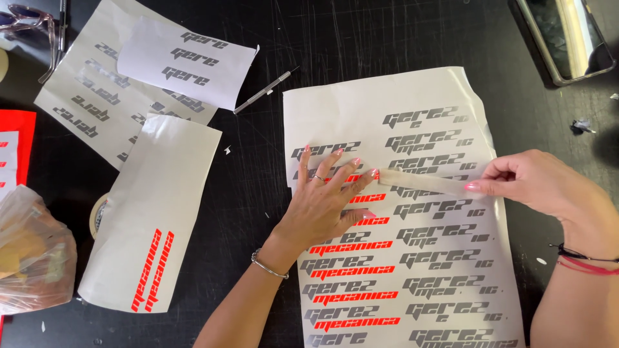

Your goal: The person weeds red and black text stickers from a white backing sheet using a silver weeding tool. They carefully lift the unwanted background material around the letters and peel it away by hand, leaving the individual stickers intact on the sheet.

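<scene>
A large white sticker sheet (451, 96) with rows of grey and red lettering lies on the black table. My left hand (322, 200) presses flat on its left part, fingers spread, a ring on one finger and a bracelet at the wrist. My right hand (541, 183) pinches the right end of a pale strip of tape (422, 182), which stretches across the sheet to my left fingertips.
Further sticker sheets (103, 96) lie at the upper left, one with red lettering (155, 219) over a tape roll (97, 216). A thin craft knife (264, 91), a clear plastic bag (32, 251), a red sheet (16, 148), glasses (29, 19) and a phone (567, 35) surround them.
</scene>
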